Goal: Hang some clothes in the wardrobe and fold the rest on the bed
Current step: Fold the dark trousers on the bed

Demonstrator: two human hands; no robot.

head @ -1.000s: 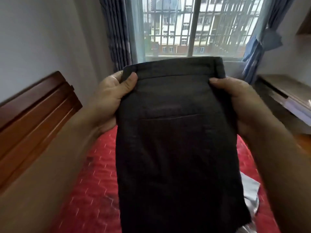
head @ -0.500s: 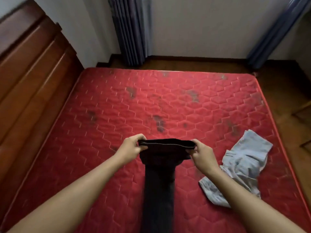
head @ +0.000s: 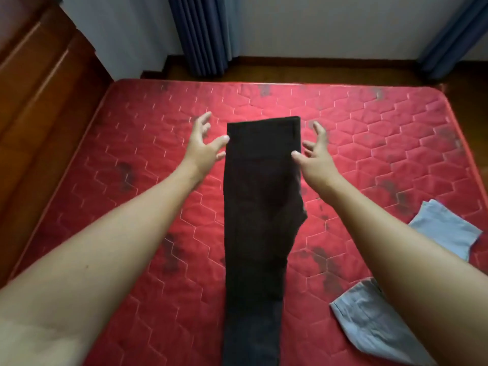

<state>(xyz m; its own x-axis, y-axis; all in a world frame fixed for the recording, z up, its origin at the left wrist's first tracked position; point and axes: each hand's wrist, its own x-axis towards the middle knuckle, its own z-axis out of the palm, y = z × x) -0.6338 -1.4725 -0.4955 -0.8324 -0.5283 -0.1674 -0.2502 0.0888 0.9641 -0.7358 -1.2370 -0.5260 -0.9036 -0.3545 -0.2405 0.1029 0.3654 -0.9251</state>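
Half a second ago both hands pinched the waistband in the air. Now the dark trousers [head: 261, 207] lie flat down the middle of the red mattress [head: 132, 154], waistband toward twelve o'clock and legs running back to six. The left hand [head: 203, 143] and right hand [head: 317, 157] have let go, fingers spread wide just beside the waistband at nine and three, holding nothing. I'd say they're ready for a first fold. A pale blue garment [head: 369, 320] waits at four o'clock.
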